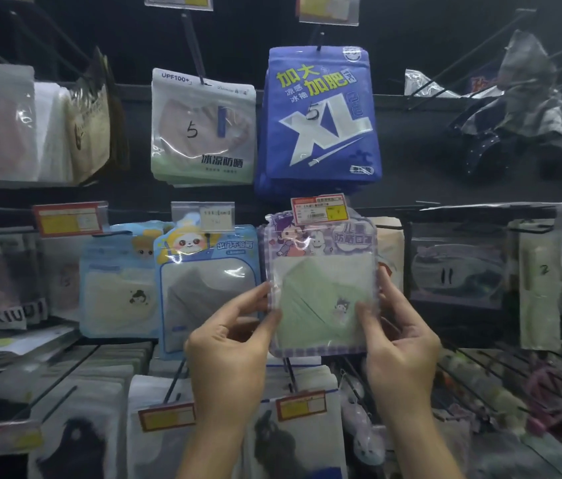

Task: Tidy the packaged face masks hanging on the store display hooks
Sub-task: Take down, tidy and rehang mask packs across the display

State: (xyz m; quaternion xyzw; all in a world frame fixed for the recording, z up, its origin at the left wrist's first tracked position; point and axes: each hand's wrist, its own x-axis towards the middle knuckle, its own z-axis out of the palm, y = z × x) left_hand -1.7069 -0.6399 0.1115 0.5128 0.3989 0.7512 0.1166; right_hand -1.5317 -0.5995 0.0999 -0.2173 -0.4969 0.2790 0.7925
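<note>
A purple checked packet with a pale green mask (321,288) hangs in the middle row, under a red and yellow price tag (319,209). My left hand (231,347) pinches its lower left edge, thumb on the front. My right hand (400,337) grips its right edge, thumb on the clear window. To its left hangs a blue packet with a cartoon panda (203,281), then a light blue packet (117,288). Above hang a blue XL pack (321,119) and a white and green mask packet (203,129).
Black wire hooks (500,382) jut out at the lower right. More packets fill the bottom row (293,440) with price tags (167,416). Dark bagged goods (514,108) hang top right, pale packets (31,126) top left, a grey mask packet (459,271) at right.
</note>
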